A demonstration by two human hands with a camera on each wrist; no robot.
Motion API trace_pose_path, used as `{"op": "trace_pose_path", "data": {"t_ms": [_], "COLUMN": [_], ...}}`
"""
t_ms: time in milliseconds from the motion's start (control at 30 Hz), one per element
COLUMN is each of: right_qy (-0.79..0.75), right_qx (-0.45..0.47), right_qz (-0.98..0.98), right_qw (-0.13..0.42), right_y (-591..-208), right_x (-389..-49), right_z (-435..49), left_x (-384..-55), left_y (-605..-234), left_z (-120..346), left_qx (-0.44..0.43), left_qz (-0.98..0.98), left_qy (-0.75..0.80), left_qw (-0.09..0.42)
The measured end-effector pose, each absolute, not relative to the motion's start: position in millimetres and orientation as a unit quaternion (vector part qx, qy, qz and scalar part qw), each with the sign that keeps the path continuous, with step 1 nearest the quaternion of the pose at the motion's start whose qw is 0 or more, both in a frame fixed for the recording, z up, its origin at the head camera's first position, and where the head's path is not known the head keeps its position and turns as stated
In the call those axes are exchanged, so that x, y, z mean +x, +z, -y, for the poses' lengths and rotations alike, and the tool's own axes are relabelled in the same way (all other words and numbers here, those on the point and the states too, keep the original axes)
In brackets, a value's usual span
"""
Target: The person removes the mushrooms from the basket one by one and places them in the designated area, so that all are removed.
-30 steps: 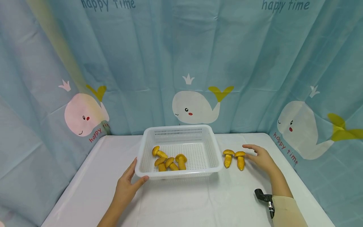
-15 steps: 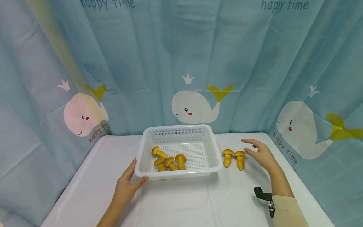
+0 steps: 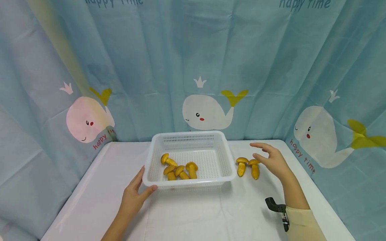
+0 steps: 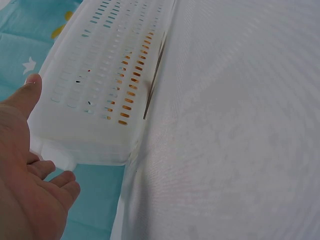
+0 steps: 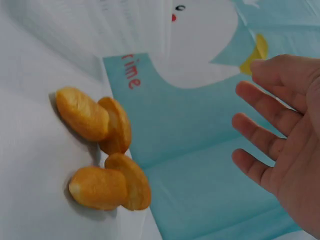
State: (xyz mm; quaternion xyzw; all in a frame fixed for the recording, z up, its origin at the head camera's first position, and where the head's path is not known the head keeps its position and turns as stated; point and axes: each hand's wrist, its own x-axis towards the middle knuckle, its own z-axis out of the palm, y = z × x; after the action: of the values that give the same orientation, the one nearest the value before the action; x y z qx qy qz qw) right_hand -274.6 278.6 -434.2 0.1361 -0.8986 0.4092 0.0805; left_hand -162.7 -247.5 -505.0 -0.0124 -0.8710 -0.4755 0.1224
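Note:
A white slotted plastic basket (image 3: 211,182) stands on the table with several yellow-brown mushrooms (image 3: 192,170) grouped in its front left part. My left hand (image 3: 132,198) rests at its front left corner, the thumb along the front rim and the fingers spread along the left side. In the left wrist view the thumb touches the basket's (image 4: 95,130) rim. Two more mushrooms (image 5: 97,187) lie side by side on the table to the right of the basket. My right hand (image 3: 273,162) hovers just right of and above them, its thumb and fingers apart, holding nothing.
White cloth covers the table (image 3: 193,214). Behind and on both sides hangs a blue curtain (image 3: 265,100) printed with whales, close to the table's back edge. A black device (image 3: 275,206) is strapped at my right wrist, by the beige sleeve (image 3: 303,222).
My right hand has lifted away from beside the right-hand mushroom, then drifted left above it. My left hand, the basket and the mushrooms keep their places; the head view tilts slightly.

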Motion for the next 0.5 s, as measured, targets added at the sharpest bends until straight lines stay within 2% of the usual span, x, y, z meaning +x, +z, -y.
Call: {"op": "trace_pose_path", "data": {"t_ms": [500], "right_qy": [0.443], "right_qx": [0.195], "right_qz": [0.873], "right_qw": [0.065], "right_y": [-420.7], "right_x": [-261.2], "right_z": [-233.9], "left_x": [-163.3], "left_y": [-502.2], "left_z": [248.2], "left_qx": [-0.019], "left_qz": [0.869], "left_qy": [-0.477], "left_qw": [0.130]}}
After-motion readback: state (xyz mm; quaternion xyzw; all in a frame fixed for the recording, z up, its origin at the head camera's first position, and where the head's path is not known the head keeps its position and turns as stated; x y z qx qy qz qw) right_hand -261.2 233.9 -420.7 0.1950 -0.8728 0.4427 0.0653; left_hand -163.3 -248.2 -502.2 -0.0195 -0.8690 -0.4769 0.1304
